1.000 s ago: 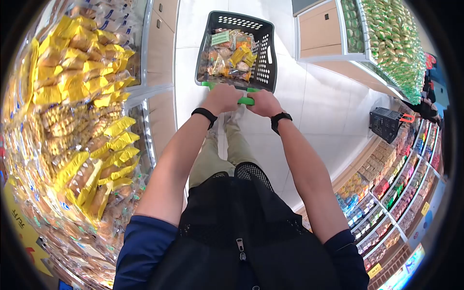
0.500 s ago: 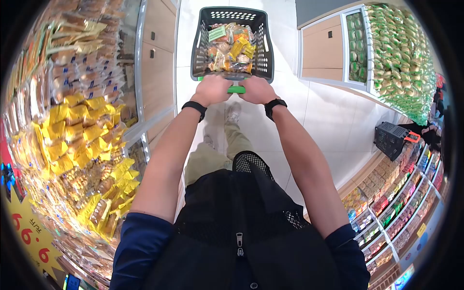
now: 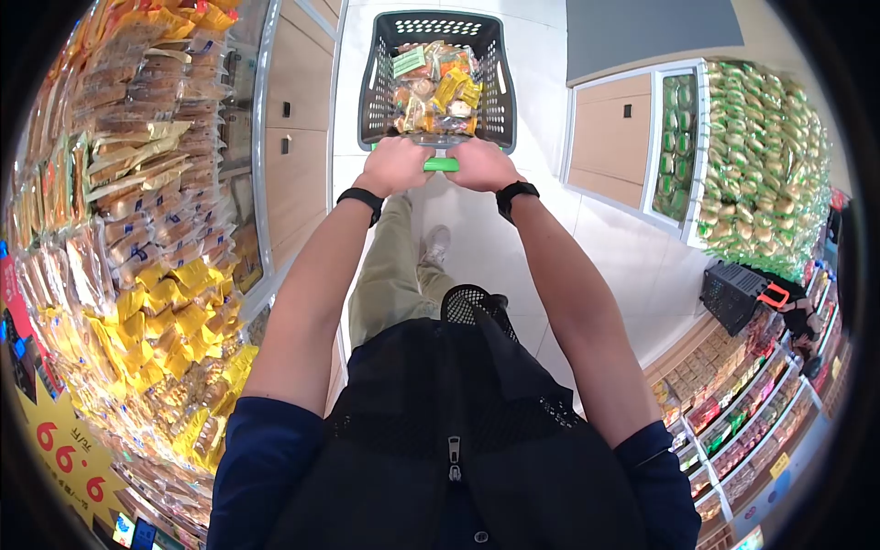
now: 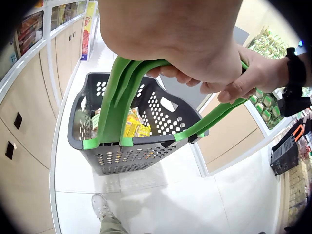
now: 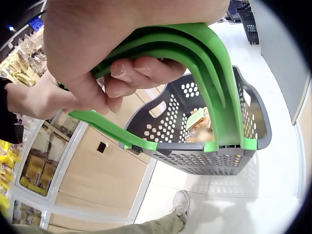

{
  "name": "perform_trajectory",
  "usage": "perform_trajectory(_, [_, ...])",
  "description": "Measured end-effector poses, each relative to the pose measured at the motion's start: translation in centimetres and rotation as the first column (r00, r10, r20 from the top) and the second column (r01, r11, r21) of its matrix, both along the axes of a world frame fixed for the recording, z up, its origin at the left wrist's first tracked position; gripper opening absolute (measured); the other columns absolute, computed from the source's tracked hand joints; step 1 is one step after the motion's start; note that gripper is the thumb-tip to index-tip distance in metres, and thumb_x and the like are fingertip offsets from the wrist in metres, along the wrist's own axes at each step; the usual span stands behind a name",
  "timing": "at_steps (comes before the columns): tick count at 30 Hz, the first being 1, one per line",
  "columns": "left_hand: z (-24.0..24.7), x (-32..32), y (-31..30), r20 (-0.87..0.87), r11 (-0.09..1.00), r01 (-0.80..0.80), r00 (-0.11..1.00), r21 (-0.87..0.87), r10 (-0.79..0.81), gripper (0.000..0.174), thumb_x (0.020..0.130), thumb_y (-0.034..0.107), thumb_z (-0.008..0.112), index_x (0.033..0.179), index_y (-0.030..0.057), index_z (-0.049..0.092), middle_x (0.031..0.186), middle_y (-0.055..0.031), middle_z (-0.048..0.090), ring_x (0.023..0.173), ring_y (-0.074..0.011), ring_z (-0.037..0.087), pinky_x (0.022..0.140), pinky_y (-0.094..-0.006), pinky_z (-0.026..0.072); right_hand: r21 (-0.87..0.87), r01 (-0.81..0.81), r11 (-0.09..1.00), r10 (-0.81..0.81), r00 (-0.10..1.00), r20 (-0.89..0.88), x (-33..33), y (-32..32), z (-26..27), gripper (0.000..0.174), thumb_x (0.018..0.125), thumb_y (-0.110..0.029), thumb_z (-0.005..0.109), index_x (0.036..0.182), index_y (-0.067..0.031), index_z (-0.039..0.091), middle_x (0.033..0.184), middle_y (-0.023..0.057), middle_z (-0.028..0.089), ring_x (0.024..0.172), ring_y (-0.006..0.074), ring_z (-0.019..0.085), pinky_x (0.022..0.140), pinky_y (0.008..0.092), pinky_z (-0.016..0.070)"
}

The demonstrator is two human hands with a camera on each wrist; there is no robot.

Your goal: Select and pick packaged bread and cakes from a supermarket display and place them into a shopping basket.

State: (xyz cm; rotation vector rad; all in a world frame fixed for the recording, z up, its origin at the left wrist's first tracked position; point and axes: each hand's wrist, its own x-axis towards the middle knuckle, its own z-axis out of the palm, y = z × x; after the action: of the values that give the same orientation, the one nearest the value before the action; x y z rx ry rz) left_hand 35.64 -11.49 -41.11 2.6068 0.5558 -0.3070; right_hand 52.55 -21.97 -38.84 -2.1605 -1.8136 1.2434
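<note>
A dark grey shopping basket (image 3: 500,78) with perforated walls is in front of me on the aisle floor, tipped toward me by its green handle (image 3: 442,165). Packaged snacks (image 3: 449,87) lie in its bottom, some in yellow wrappers, one with a pale green label. My left hand (image 3: 396,165) grips the left part of the handle, its fingers curled under the bar in the left wrist view. Close beside it, my right hand (image 3: 478,165) holds the right part; the right wrist view shows its fingers (image 5: 146,70) wrapped round the green bar.
On the left runs a display of bagged baked goods (image 3: 174,302) above wooden cabinets (image 3: 298,142). A counter with green-wrapped packs (image 3: 756,156) stands at the right. Behind it are another dark basket (image 3: 729,298) with an orange handle and curved snack shelves (image 3: 733,431). Pale floor tiles (image 3: 541,119) lie between.
The displays on both sides have slid back toward me as I walk forward with the basket. My feet have changed places in the stride. Both hands keep their hold on the handle.
</note>
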Motion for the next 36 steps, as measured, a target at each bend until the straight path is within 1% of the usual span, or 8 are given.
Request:
perform_trajectory(14, [-0.6, 5.0, 12.0, 0.082, 0.973, 0.105, 0.993, -0.206, -0.09, 0.017, 0.076, 0.021, 0.06, 0.084, 0.0109, 0.072, 0.078, -0.0142, 0.071, 0.079, -0.0335, 0.071, 0.072, -0.0463, 0.0555, 0.09, 0.026, 0.996, -0.004, 0.972, -0.234, 5.2, 10.0, -1.2, 0.032, 0.087, -0.039, 0.07, 0.094, -0.0076, 0.072, 0.082, 0.0192, 0.068, 0.076, 0.0389, 0.064, 0.075, 0.0468, 0.052])
perform_trajectory(16, [0.0, 4.7, 12.3, 0.021, 0.959, 0.081, 0.997, -0.27, -0.079, 0.016, 0.076, 0.019, 0.059, 0.081, 0.0098, 0.07, 0.08, -0.0149, 0.071, 0.08, -0.0335, 0.07, 0.07, -0.0464, 0.0545, 0.055, 0.043, 0.998, -0.022, 0.943, -0.331, 5.3, 11.0, 0.2, 0.037, 0.089, -0.041, 0.071, 0.095, -0.0041, 0.071, 0.073, 0.0149, 0.065, 0.068, 0.0289, 0.063, 0.071, 0.0404, 0.0516])
perform_trajectory(17, [-0.4, 4.9, 12.6, 0.03, 0.96, 0.071, 0.997, -0.272, -0.066, 0.016, 0.076, 0.019, 0.059, 0.081, 0.0098, 0.07, 0.08, -0.0149, 0.071, 0.08, -0.0335, 0.07, 0.07, -0.0464, 0.0545, -0.253, 0.116, 0.96, -0.224, 0.86, -0.458, 6.2, 12.3, 0.8, 0.035, 0.093, -0.036, 0.069, 0.093, -0.001, 0.07, 0.069, 0.0066, 0.062, 0.065, 0.0155, 0.06, 0.066, 0.0319, 0.05])
perform_trajectory(21, [-3.0, 3.9, 12.3, 0.271, 0.986, 0.071, 0.962, -0.149, -0.028, 0.015, 0.075, 0.024, 0.064, 0.081, 0.0093, 0.065, 0.072, -0.0088, 0.066, 0.07, -0.028, 0.067, 0.062, -0.0421, 0.0516, -0.355, 0.388, 0.85, -0.524, 0.687, -0.503, 9.6, 15.3, -3.8, 0.033, 0.096, -0.031, 0.067, 0.087, 0.0003, 0.067, 0.071, 0.002, 0.064, 0.064, 0.0084, 0.06, 0.06, 0.0263, 0.0497])
perform_trajectory(24, [-3.9, 3.8, 12.2, 0.408, 0.996, 0.066, 0.912, -0.055, -0.038, 0.011, 0.074, 0.023, 0.065, 0.076, 0.0118, 0.063, 0.069, -0.0025, 0.061, 0.067, -0.0221, 0.064, 0.059, -0.0378, 0.0501, -0.298, 0.501, 0.812, -0.583, 0.718, -0.38, 12.9, 19.3, -9.8, 0.025, 0.097, -0.023, 0.065, 0.089, 0.0004, 0.068, 0.071, 0.0033, 0.065, 0.061, 0.0093, 0.06, 0.059, 0.0249, 0.0505])
perform_trajectory(27, [-3.8, 4.0, 12.5, 0.5, 0.999, 0.012, 0.866, -0.039, 0.009, 0.005, 0.078, 0.017, 0.059, 0.077, 0.0121, 0.062, 0.066, -0.0007, 0.058, 0.066, -0.0183, 0.061, 0.059, -0.034, 0.0471, -0.403, 0.683, 0.61, -0.788, 0.47, -0.397, 15.7, 22.2, -19.1, 0.014, 0.097, -0.009, 0.055, 0.098, -0.0005, 0.067, 0.077, 0.0027, 0.064, 0.061, 0.0101, 0.061, 0.057, 0.0238, 0.0521])
perform_trajectory(32, [-3.5, 4.7, 14.3, 0.406, 0.999, 0.035, 0.913, 0.024, -0.042, 0.004, 0.083, 0.015, 0.069, 0.079, 0.0138, 0.068, 0.062, 0.0042, 0.05, 0.06, -0.0117, 0.054, 0.052, -0.0281, 0.0401, -0.099, 0.594, 0.798, -0.599, 0.8, -0.028, 18.4, 25.9, -36.7, 0.026, 0.087, -0.024, 0.067, 0.107, -0.0088, 0.073, 0.092, 0.0135, 0.075, 0.085, 0.0269, 0.073, 0.077, 0.0375, 0.0565])
perform_trajectory(36, [-4.4, 5.8, 14.9, 0.405, 1.0, 0.01, 0.914, 0.001, -0.009, 0.024, 0.085, 0.014, 0.071, 0.066, 0.0149, 0.058, 0.058, 0.0062, 0.041, 0.055, -0.0075, 0.046, 0.049, -0.0251, 0.03, -0.064, 0.541, 0.839, -0.544, 0.824, -0.158, 21.5, 28.8, -47.8, 0.039, 0.08, -0.032, 0.071, 0.118, -0.0222, 0.072, 0.123, 0.0218, 0.066, 0.115, 0.0354, 0.063, 0.1, 0.041, 0.0483])
